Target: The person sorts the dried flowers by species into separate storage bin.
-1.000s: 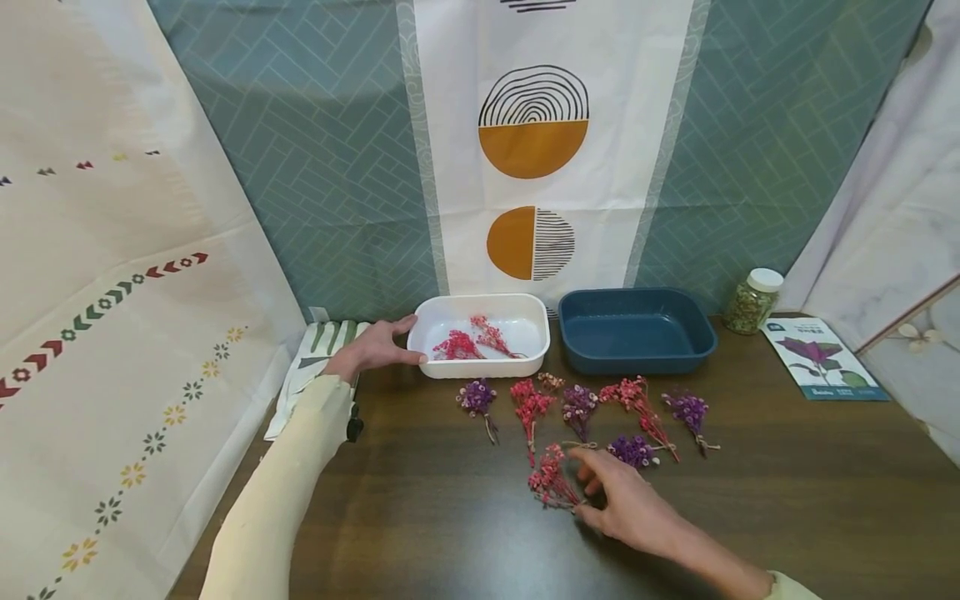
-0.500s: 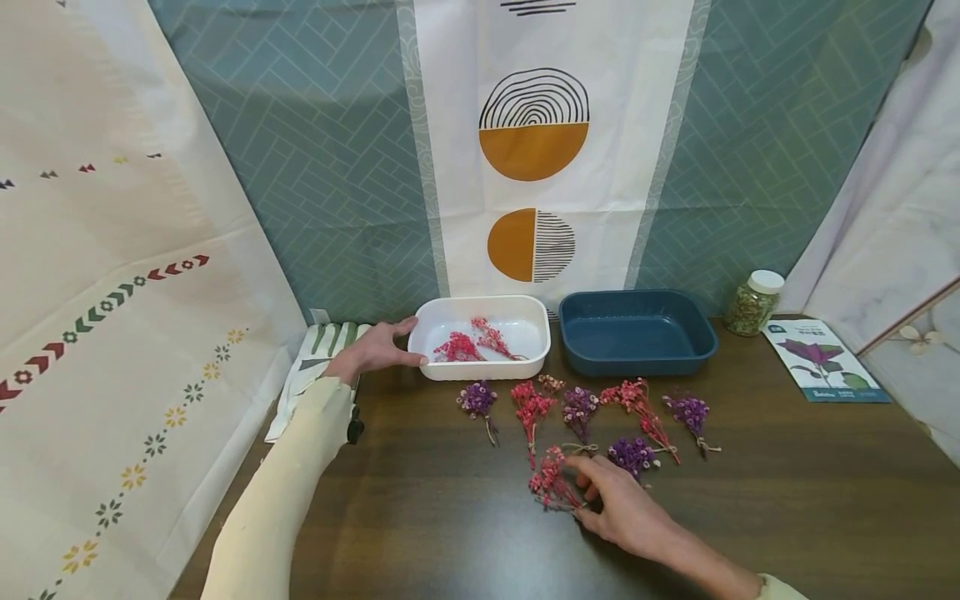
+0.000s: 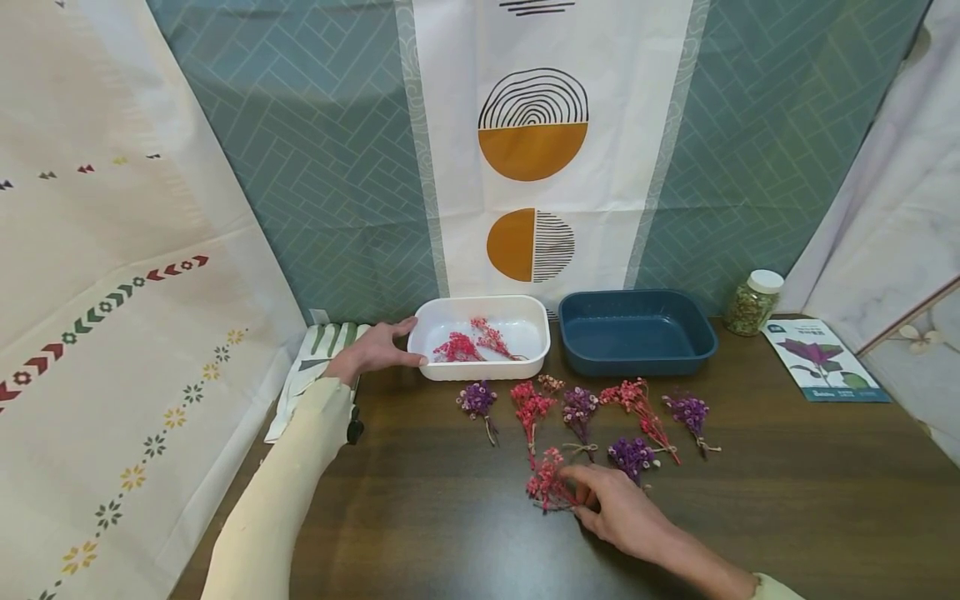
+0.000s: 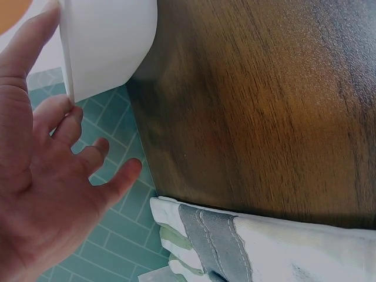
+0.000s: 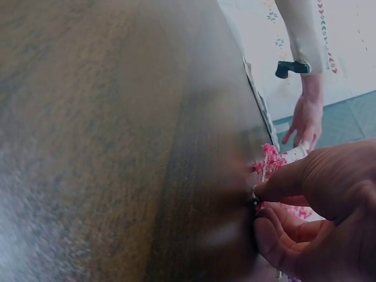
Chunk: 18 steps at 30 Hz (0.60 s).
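My left hand holds the left end of a white plastic tub, thumb at the front corner and forefinger at the back one; its other fingers hang loose in the left wrist view. Two pinkish-red dried flower bunches lie inside the tub. Lower on the table, my right hand pinches the stems of a pink dried flower bunch between thumb and fingers. In the right wrist view its pink heads show past the fingertips, and the stems are mostly hidden.
Several purple and red bunches, such as a purple bunch, lie in front of the tubs on the wooden table. A blue tub stands right of the white one. Farther right are a jar and a flower card. Striped cloth lies left.
My right fingers have drawn in on the stems of the pink bunch, which has shifted slightly left. The left hand and white tub have stayed put.
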Available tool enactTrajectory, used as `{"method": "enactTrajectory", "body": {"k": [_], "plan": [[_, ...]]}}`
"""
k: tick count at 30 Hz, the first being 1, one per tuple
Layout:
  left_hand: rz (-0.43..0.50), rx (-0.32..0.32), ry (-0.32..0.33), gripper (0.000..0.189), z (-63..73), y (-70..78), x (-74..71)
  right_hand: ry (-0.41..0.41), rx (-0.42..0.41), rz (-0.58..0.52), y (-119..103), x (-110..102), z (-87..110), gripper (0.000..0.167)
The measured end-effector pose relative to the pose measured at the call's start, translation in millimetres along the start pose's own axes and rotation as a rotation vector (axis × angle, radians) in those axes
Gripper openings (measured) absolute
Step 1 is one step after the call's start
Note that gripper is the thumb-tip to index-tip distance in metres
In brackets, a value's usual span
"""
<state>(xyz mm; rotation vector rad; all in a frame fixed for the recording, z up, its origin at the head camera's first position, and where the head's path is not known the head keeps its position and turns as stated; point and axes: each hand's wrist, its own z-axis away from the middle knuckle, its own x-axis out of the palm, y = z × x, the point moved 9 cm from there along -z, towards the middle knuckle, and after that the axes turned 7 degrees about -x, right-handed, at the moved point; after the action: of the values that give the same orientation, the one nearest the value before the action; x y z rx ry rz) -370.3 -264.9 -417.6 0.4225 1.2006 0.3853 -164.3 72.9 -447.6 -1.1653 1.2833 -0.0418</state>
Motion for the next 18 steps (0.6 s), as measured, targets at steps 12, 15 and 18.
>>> {"method": "enactTrajectory", "body": {"k": [12, 15, 18], "plan": [[0.006, 0.004, 0.004, 0.102, 0.0, 1.0, 0.4, -0.023, -0.005, -0.038, 0.2, 0.9, 1.7, 0.044], [-0.001, 0.005, 0.007, 0.101, 0.3, 1.2, 0.1, -0.026, -0.001, -0.055, 0.8, 0.8, 2.2, 0.044], [-0.006, 0.007, 0.004, 0.101, -0.3, 1.4, 1.1, -0.026, 0.003, -0.07, 1.2, 0.6, 3.1, 0.044]]}}
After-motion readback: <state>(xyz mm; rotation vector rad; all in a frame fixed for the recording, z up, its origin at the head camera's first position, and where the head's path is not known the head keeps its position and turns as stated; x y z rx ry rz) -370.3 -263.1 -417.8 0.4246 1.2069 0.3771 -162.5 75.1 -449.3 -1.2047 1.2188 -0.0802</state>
